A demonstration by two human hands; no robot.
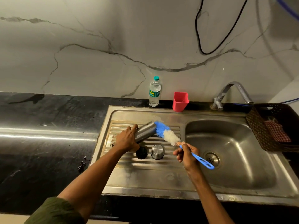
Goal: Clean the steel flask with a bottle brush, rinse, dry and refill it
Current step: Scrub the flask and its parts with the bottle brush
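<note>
Mid-frame, my left hand [127, 139] gripped the tilted flask [144, 132]; my right hand [187, 153] pinched the brush [168, 135] at its mouth. Scrubbing step; next, push bristles inside.

Tilted steel flask [145, 130], blue-white bottle brush [168, 134] at its mouth

Flask [145, 131] base — hidden behind left hand [127, 139].

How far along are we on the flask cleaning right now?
Done: the flask is opened, its black stopper and steel cap lying on the drainboard. In hand: left hand holds the tilted flask, right hand holds the bottle brush at its mouth. Left: rinsing, drying, and refilling, maybe from the water bottle.
</note>
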